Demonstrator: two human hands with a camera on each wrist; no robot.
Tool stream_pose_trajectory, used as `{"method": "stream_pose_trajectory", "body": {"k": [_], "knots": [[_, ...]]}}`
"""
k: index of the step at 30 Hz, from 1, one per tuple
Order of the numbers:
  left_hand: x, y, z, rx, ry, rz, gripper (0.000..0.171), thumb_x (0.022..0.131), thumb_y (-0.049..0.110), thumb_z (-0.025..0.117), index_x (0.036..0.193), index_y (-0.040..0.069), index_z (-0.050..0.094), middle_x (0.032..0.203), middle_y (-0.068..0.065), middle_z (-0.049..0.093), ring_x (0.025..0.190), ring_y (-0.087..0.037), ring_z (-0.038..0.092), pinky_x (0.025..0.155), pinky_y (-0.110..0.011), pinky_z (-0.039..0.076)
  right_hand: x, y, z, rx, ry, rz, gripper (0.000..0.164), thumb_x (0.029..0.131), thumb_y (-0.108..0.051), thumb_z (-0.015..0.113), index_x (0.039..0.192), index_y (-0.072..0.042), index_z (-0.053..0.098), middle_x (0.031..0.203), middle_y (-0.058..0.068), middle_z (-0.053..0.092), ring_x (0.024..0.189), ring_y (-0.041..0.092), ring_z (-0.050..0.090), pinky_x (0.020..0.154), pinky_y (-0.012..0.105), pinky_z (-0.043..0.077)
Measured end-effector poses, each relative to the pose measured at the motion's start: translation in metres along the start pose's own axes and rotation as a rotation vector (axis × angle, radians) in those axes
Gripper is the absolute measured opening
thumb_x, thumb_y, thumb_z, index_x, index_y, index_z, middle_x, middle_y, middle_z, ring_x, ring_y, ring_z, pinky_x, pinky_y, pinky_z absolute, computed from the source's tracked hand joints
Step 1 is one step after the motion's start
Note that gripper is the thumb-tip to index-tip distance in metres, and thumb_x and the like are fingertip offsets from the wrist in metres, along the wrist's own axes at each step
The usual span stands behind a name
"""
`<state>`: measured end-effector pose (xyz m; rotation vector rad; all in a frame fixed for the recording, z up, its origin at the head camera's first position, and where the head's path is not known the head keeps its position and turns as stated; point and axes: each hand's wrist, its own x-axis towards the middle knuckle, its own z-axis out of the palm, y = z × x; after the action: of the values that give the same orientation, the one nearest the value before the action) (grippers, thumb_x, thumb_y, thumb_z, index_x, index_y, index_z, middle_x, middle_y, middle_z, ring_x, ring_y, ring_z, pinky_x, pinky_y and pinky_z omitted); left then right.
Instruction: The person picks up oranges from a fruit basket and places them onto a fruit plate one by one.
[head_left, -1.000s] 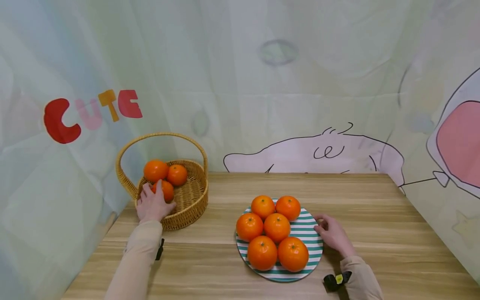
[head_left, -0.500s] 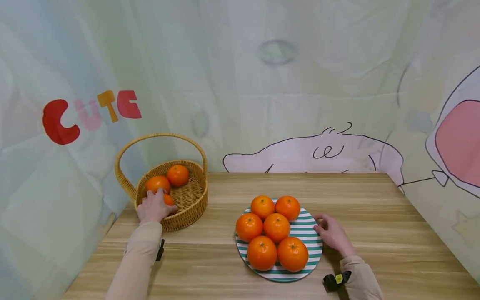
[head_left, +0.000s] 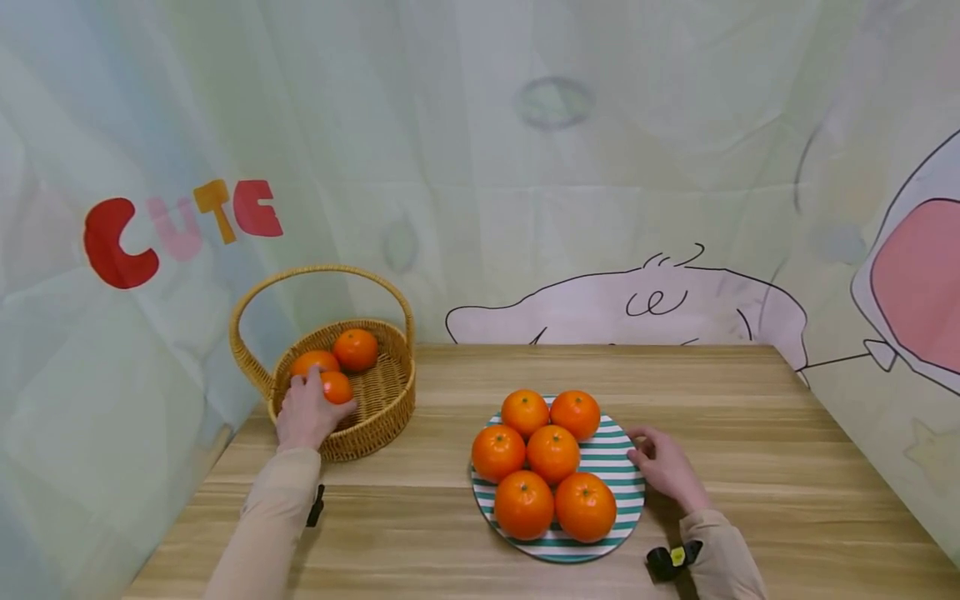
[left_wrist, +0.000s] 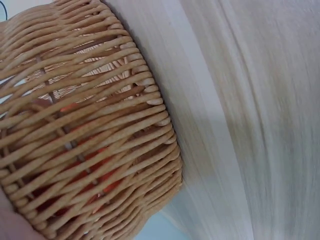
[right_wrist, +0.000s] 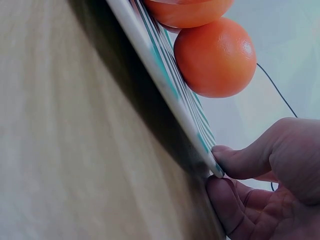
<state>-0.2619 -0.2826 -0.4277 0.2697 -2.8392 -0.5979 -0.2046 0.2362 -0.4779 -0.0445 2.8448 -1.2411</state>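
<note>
In the head view my left hand (head_left: 306, 414) reaches over the near rim of a wicker basket (head_left: 382, 429) with a tall arched handle. Its fingers and thumb hold an orange (head_left: 337, 387); the hand partly covers it. Two more oranges lie behind: one (head_left: 313, 362) just beyond the fingertips, another (head_left: 356, 350) near the back wall. My right hand (head_left: 669, 472) pinches the right rim of a round plate (head_left: 609, 468) with green and white stripes. In the right wrist view, the thumb (right_wrist: 240, 161) lies over the rim and fingers are beneath. Several oranges (head_left: 553, 454) sit on the plate.
Both the basket and the plate stand on a wood-grain table (head_left: 420, 533). A printed curtain (head_left: 480, 167) rises behind the table and along its sides. In the left wrist view, the basket's woven wall (left_wrist: 90, 130) hides most of the fruit.
The far-left orange dropped lower in the basket. My left hand shifted down, then slightly up, with the near orange now showing more beside its fingers. My right hand stayed at the plate.
</note>
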Motion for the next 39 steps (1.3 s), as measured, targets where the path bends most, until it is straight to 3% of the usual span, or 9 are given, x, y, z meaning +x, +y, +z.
{"method": "stream_pose_trajectory", "body": {"k": [7, 11, 18, 26, 30, 39], "knots": [[-0.002, 0.003, -0.001, -0.055, 0.068, 0.018, 0.072, 0.082, 0.039, 0.071, 0.131, -0.004, 0.042, 0.116, -0.036, 0.052, 0.101, -0.058, 0.059, 0.077, -0.066, 0.051, 0.0, 0.0, 0.0, 0.004, -0.004, 0.01, 0.028, 0.095, -0.003, 0.06, 0.122, 0.003, 0.062, 0.084, 0.009, 0.054, 0.076, 0.021, 0.05, 0.064, 0.03, 0.039], [-0.006, 0.011, -0.002, -0.145, 0.099, 0.023, 0.072, 0.084, 0.04, 0.071, 0.135, -0.002, 0.041, 0.119, -0.034, 0.052, 0.101, -0.056, 0.059, 0.081, -0.066, 0.048, 0.0, -0.001, 0.0, 0.003, -0.003, 0.01, 0.028, 0.095, -0.003, 0.06, 0.122, 0.003, 0.061, 0.084, 0.008, 0.054, 0.076, 0.02, 0.049, 0.064, 0.03, 0.038], [-0.018, 0.039, -0.003, -0.31, 0.152, 0.035, 0.075, 0.087, 0.04, 0.075, 0.138, 0.002, 0.037, 0.128, -0.029, 0.049, 0.111, -0.05, 0.056, 0.092, -0.066, 0.042, 0.0, -0.001, -0.001, 0.003, 0.0, 0.011, 0.028, 0.095, -0.004, 0.06, 0.122, 0.003, 0.062, 0.083, 0.008, 0.054, 0.074, 0.02, 0.049, 0.063, 0.029, 0.038], [-0.041, 0.078, 0.001, -0.422, 0.209, 0.112, 0.076, 0.079, 0.034, 0.085, 0.134, 0.006, 0.04, 0.127, -0.023, 0.055, 0.106, -0.044, 0.061, 0.091, -0.058, 0.05, 0.0, 0.0, 0.001, -0.001, 0.007, 0.001, 0.028, 0.094, -0.003, 0.061, 0.121, 0.003, 0.062, 0.082, 0.008, 0.053, 0.073, 0.019, 0.048, 0.062, 0.029, 0.038], [-0.054, 0.099, 0.0, -0.47, 0.194, 0.131, 0.077, 0.075, 0.03, 0.087, 0.132, 0.007, 0.041, 0.122, -0.023, 0.059, 0.103, -0.041, 0.062, 0.091, -0.053, 0.052, 0.0, 0.0, 0.0, -0.003, 0.005, 0.004, 0.028, 0.095, -0.004, 0.061, 0.122, 0.003, 0.062, 0.083, 0.008, 0.053, 0.074, 0.02, 0.049, 0.062, 0.029, 0.038], [-0.074, 0.131, 0.003, -0.545, 0.077, 0.042, 0.089, 0.074, 0.035, 0.088, 0.136, 0.007, 0.03, 0.116, -0.025, 0.061, 0.103, -0.039, 0.064, 0.091, -0.05, 0.052, 0.0, 0.0, 0.001, -0.002, 0.008, 0.0, 0.028, 0.095, -0.004, 0.061, 0.122, 0.003, 0.062, 0.082, 0.008, 0.053, 0.073, 0.019, 0.049, 0.062, 0.029, 0.038]]}}
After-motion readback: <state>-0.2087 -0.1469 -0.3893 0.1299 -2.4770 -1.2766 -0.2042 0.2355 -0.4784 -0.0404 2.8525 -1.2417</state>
